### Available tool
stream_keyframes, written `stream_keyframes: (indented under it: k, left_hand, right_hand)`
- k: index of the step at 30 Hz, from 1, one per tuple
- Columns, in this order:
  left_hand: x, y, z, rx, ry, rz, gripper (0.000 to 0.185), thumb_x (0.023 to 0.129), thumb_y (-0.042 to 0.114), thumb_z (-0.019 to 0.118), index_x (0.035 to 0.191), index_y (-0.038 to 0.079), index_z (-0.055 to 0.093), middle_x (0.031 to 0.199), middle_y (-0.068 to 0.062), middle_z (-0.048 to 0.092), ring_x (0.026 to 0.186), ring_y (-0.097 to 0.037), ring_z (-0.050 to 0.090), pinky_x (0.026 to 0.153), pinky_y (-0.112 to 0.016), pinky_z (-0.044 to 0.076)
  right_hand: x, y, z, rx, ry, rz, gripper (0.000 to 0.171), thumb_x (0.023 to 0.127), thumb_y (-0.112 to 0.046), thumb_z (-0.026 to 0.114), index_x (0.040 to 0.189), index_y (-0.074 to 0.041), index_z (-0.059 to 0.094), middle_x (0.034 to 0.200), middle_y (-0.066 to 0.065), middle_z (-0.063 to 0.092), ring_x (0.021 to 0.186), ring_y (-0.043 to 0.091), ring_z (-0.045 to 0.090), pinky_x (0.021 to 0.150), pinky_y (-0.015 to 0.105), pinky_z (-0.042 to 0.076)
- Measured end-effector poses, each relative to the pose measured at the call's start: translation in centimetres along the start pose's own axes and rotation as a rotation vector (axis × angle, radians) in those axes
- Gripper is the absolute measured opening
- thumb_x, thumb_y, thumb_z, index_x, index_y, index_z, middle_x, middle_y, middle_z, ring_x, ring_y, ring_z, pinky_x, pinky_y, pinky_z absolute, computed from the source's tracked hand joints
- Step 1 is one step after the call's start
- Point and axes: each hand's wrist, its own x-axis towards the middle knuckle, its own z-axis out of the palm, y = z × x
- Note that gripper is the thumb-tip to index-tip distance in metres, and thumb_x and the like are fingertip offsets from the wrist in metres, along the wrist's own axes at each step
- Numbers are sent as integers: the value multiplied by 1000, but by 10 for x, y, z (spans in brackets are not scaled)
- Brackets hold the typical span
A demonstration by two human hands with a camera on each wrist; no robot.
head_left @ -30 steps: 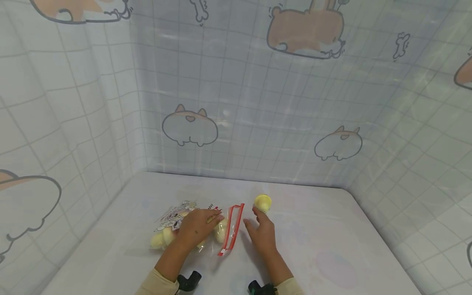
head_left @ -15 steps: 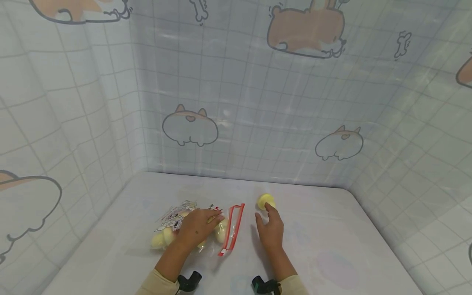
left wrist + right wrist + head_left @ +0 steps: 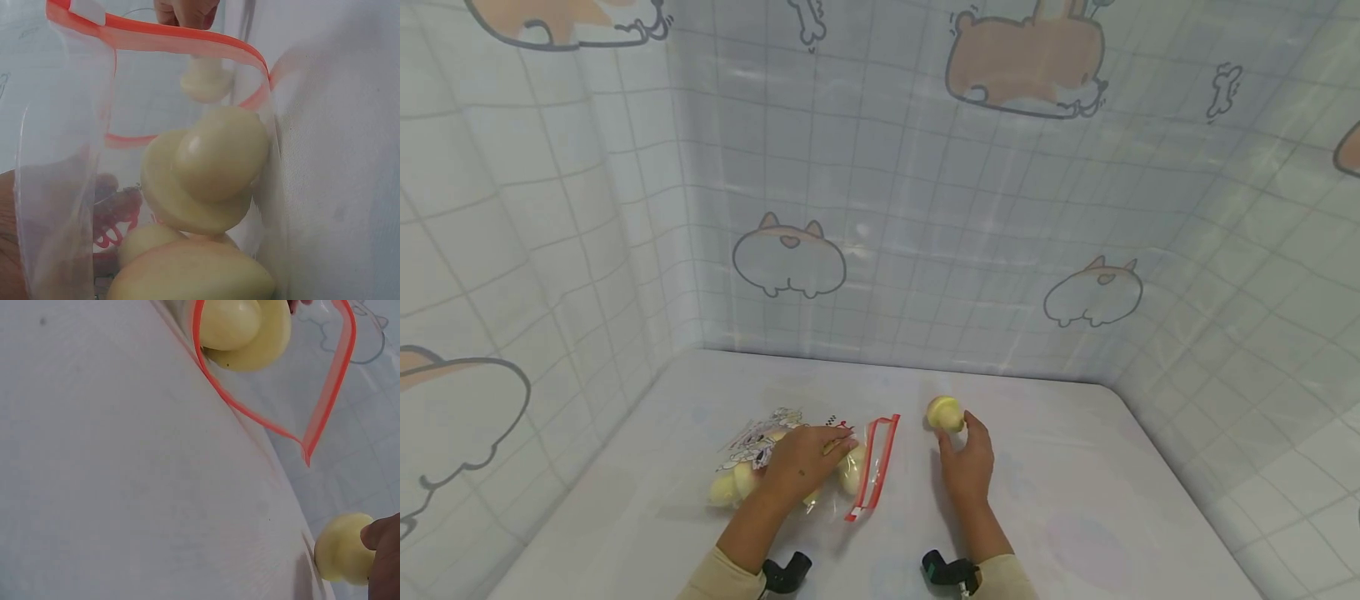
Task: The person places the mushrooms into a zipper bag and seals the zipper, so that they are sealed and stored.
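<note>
A clear zip bag (image 3: 877,467) with a red zip edge lies on the table, its mouth facing right. Inside are several pale yellow rounded pieces; one near the mouth (image 3: 212,162) looks like a ball on a wider disc. My left hand (image 3: 805,460) grips the bag's upper side near the mouth, with its fingers partly showing through the plastic in the left wrist view. To the right of the bag, my right hand (image 3: 967,467) pinches a pale yellow mushroom-shaped piece (image 3: 945,413) between thumb and fingers. Part of that piece is hidden by the thumb in the right wrist view.
The white table (image 3: 1075,483) extends to the right of my right hand. Sheeting with a grid and dog drawings (image 3: 895,208) rises behind the table and along both sides. Dark wrist-worn cameras (image 3: 786,573) sit at both wrists.
My right hand has moved right, away from the bag mouth, and now has the yellow piece between thumb and fingers. The piece has turned and shifted slightly right. My left hand and the bag stay put.
</note>
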Motion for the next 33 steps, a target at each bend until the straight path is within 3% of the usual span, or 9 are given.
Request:
stream_keyframes:
  k: [14,23,28,33]
  left_hand:
    - [0,-2,3,-11,-4,-12,33,93,47,66,114,25,77,113,7,74,110,-23,68,89,-47,55]
    - [2,0,4,-8,-6,-21,35,93,49,65,115,25,77,114,5,74,110,-24,68,89,-48,55]
    - [2,0,3,-4,-11,-29,36,93,51,65,116,25,76,114,5,74,111,-24,68,90,-47,55]
    - [2,-1,1,2,-6,-17,34,93,48,66,115,25,77,113,5,74,110,-23,69,89,-47,55]
  right_hand:
    - [8,7,1,18,-91,127,55,86,-13,76,133,8,55,129,26,60,123,42,56,103,54,45]
    - [14,16,3,-18,-92,54,51,88,-17,76,129,7,59,122,24,64,112,40,62,96,52,50]
    - [13,16,2,-25,-102,79,49,90,-19,75,128,7,59,122,24,65,110,38,64,94,50,52]
    - [8,12,1,49,-93,112,50,89,-20,76,128,7,60,122,24,65,111,37,64,94,48,53]
